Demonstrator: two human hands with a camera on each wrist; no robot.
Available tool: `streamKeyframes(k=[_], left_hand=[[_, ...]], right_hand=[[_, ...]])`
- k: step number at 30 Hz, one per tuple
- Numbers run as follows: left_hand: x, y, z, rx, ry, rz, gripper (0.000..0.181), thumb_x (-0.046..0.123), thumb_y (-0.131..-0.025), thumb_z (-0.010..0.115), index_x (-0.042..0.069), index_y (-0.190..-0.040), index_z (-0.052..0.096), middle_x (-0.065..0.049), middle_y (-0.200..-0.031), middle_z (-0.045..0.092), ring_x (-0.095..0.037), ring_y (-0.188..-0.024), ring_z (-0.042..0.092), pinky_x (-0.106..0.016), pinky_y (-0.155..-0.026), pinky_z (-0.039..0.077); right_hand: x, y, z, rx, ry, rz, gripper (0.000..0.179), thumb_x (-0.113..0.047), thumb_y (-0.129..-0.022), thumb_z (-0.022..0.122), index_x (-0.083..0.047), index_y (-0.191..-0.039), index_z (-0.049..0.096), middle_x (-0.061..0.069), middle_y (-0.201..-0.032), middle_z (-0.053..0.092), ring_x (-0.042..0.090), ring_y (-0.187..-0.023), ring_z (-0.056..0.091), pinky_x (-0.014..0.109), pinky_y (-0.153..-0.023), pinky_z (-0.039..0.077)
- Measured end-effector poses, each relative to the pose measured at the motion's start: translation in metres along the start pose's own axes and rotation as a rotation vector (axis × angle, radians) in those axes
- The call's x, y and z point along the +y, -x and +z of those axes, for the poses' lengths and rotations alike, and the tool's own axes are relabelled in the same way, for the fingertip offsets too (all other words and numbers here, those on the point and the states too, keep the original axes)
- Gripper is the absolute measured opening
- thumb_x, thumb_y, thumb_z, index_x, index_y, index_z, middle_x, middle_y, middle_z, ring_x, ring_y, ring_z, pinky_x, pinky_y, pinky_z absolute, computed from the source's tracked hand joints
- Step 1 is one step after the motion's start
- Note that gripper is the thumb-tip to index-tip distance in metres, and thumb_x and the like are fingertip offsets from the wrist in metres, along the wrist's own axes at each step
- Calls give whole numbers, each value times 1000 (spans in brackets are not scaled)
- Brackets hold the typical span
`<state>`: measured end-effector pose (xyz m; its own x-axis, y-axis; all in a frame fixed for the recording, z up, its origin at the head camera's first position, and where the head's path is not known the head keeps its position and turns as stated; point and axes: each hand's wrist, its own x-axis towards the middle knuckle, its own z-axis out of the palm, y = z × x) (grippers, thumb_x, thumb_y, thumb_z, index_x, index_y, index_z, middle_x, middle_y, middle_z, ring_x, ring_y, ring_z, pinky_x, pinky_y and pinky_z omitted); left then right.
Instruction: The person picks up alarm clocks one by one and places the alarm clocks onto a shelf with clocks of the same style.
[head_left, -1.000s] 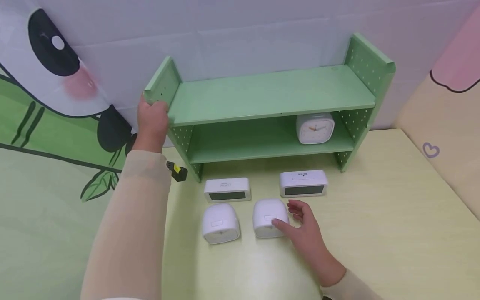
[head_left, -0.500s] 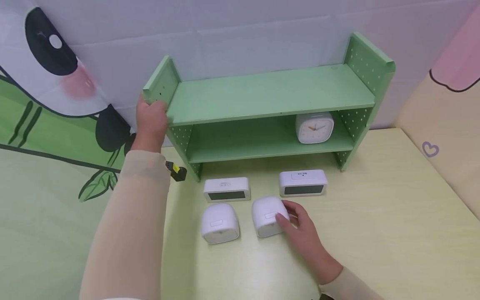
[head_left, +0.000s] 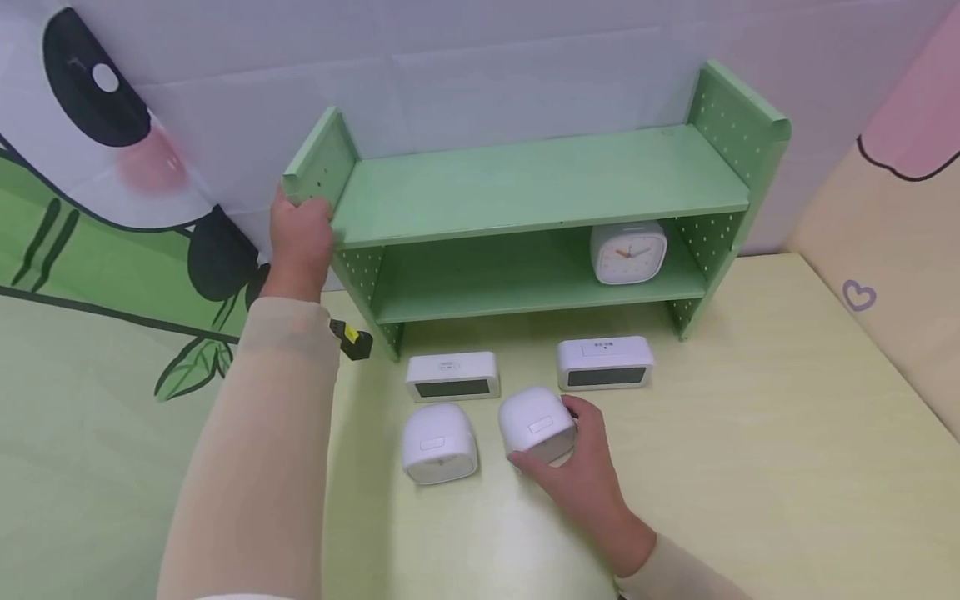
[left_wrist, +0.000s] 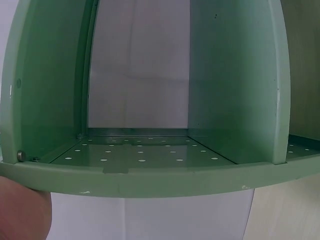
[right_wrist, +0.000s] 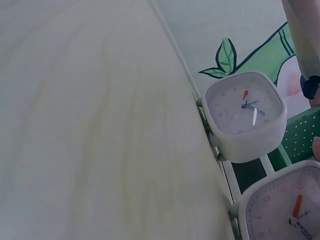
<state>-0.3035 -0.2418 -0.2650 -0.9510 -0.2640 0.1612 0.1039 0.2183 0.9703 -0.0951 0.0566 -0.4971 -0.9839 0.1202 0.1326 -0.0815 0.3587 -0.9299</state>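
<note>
My left hand [head_left: 302,242] grips the left side panel of a green two-tier shelf [head_left: 540,187], its thumb folded over the front edge. In the left wrist view that panel [left_wrist: 165,182] runs across the bottom, with part of the hand at the lower left. My right hand [head_left: 577,479] holds a white alarm clock [head_left: 534,414], thumb at its front left and fingers round its right side. The clock is turned askew, its dial facing front right. In the right wrist view its dial [right_wrist: 285,215] shows large. A matching alarm clock [head_left: 438,442] stands to its left.
Two white digital clocks, one at left [head_left: 452,377] and one at right [head_left: 604,363], stand on the table [head_left: 780,433] before the shelf. Another alarm clock [head_left: 630,254] sits on the lower tier at right. A patterned cloth [head_left: 525,67] hangs behind.
My right hand has closed round the alarm clock and turned it so its dial points more to the right. The thumb has shifted left across its front. My left hand keeps its grip.
</note>
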Motion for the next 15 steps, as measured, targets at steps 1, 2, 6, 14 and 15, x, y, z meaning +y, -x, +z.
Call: streamKeyframes(k=[1, 2, 6, 14, 15], left_hand=[[0, 0, 0, 1, 6, -2, 55, 7, -97, 38, 23, -149, 43, -5, -133, 51, -18, -112, 49, -38, -102, 38], [0, 0, 0, -1, 7, -5, 55, 7, -97, 38, 23, -149, 43, -5, -133, 51, -18, -112, 49, -38, -102, 38], [0, 0, -1, -9, 15, -7, 54, 8, -97, 39, 21, -150, 42, -5, -134, 50, -18, -112, 49, -38, -103, 38], [0, 2, -1, -1, -9, 6, 54, 9, -98, 38, 23, -149, 44, -5, -133, 50, -18, -111, 48, -38, -101, 38], [0, 3, -1, -2, -10, 6, 53, 9, -98, 38, 22, -149, 44, -5, -133, 50, -18, -112, 48, -38, -102, 38]], right_hand=[[-1, 1, 3, 6, 2, 4, 100, -31, -69, 98, -7, -146, 38, 9, -142, 44, 27, -121, 49, 48, -97, 45], [-1, 2, 7, 13, -1, 7, 105, -32, -67, 99, -7, -147, 36, 9, -142, 43, 27, -121, 48, 48, -96, 46], [0, 4, 16, 50, -2, -5, 114, -35, -62, 101, -7, -149, 32, 11, -142, 41, 29, -120, 48, 49, -95, 46], [3, 1, 22, 66, -26, 27, 115, -32, -63, 101, -10, -152, 31, 11, -144, 42, 30, -124, 47, 50, -102, 42], [3, 1, 21, 62, -34, 35, 115, -31, -64, 101, -10, -153, 31, 11, -144, 42, 30, -124, 47, 50, -102, 42]])
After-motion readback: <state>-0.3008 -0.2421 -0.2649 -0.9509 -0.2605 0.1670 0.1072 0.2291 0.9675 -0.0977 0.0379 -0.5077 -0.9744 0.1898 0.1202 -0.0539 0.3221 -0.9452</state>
